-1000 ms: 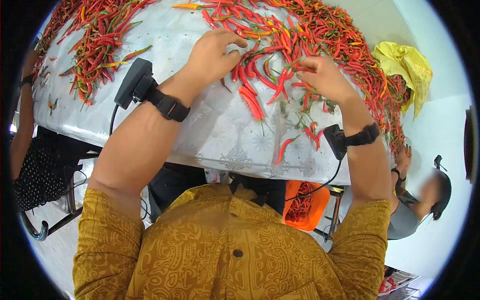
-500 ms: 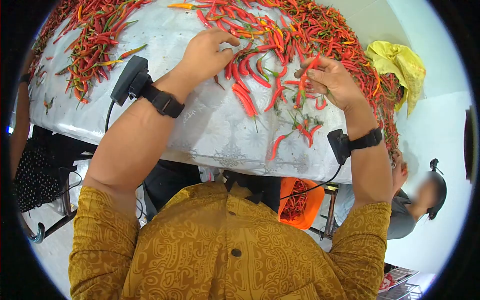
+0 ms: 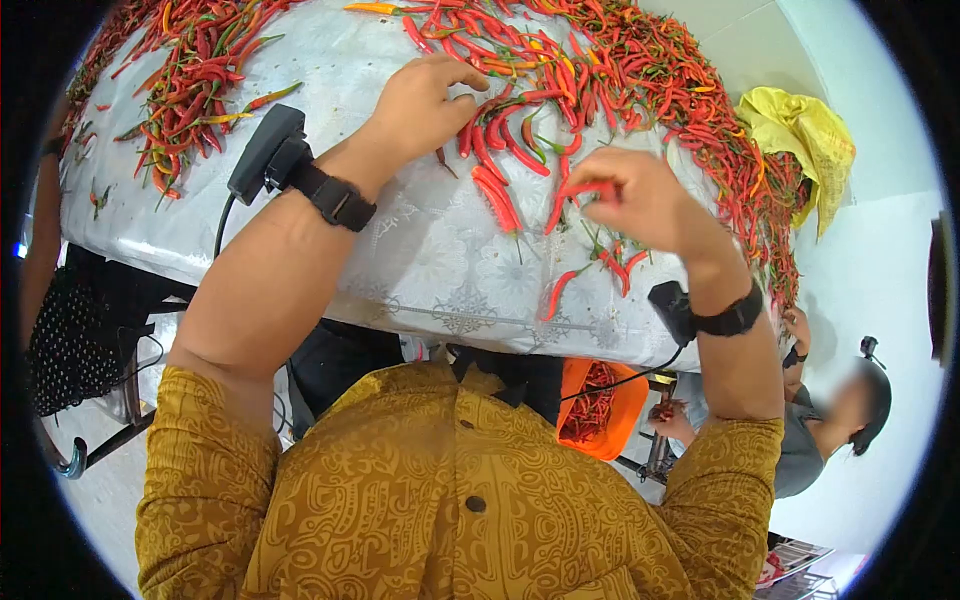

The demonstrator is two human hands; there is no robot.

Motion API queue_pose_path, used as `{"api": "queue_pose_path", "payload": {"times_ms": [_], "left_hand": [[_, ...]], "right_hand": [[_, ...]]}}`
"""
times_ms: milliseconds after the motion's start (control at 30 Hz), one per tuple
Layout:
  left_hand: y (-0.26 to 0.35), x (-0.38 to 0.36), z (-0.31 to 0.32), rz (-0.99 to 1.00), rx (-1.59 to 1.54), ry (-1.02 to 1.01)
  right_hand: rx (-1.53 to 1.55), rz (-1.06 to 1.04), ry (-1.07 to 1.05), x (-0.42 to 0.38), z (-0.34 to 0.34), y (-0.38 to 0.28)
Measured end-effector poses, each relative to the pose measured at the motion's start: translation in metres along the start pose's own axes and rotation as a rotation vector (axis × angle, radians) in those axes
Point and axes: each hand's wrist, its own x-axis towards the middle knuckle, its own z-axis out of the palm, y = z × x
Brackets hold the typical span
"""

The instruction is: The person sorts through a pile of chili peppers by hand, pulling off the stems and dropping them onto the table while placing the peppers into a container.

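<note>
My right hand, blurred by motion, is closed on a few red chili peppers that stick out to the left past its fingertips. Below it lie several loose chilies on the white patterned tablecloth. My left hand hovers at the left side of the spread-out chilies, thumb and forefinger apart and its other fingers hidden under the palm. Close to its fingertips are red chilies lying side by side, and a pair rests a little nearer to me.
Heaps of chilies cover the far right and far left of the table. A yellow sack stands beyond the right edge. Under the front edge is an orange basket with chilies inside. A person works at the right; another person's arm shows at the left.
My right hand has moved down and toward me, its fingers closing further around the chilies. My left hand keeps its pose. The person at right now has a hand low beside the orange basket.
</note>
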Motion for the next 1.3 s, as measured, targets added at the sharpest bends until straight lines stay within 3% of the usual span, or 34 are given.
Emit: {"api": "queue_pose_path", "payload": {"times_ms": [33,67,133,400,467,600,767,867,967,1067,1233,1300], "left_hand": [[0.001,0.0,0.0,-0.012,-0.01,0.005],[0.002,-0.001,0.0,-0.024,-0.02,0.009],[0.001,0.0,0.0,-0.047,-0.023,0.021],[-0.001,0.005,0.001,-0.202,-0.212,0.167],[-0.002,0.006,-0.001,-0.217,-0.251,0.192],[-0.003,0.006,-0.004,-0.231,-0.217,0.187],[-0.002,0.005,-0.005,-0.197,-0.237,0.185],[-0.002,0.006,-0.002,-0.216,-0.266,0.179],[-0.002,0.006,0.0,-0.203,-0.285,0.204],[-0.004,0.007,-0.001,-0.231,-0.315,0.202],[-0.004,0.006,-0.006,-0.231,-0.289,0.2],[-0.003,0.006,-0.006,-0.236,-0.283,0.198]], "right_hand": [[-0.149,-0.137,-0.034,0.002,0.01,0.001],[-0.147,-0.14,-0.034,0.003,0.02,0.004],[-0.425,-0.074,0.015,0.004,0.039,0.013],[-0.156,-0.056,0.13,0.022,-0.003,-0.002],[-0.113,0.076,0.166,0.036,-0.002,-0.013],[-0.322,0.132,0.076,0.061,0.025,-0.017],[-0.151,0.188,0.008,0.057,0.028,0.004],[-0.088,0.027,-0.003,0.05,0.016,0.014],[-0.075,0.176,-0.078,0.052,-0.005,-0.006],[-0.052,0.16,0.009,0.067,-0.001,-0.014],[-0.407,-0.205,0.116,0.088,0.036,-0.003],[-0.437,-0.188,0.106,0.088,0.038,0.0]]}}
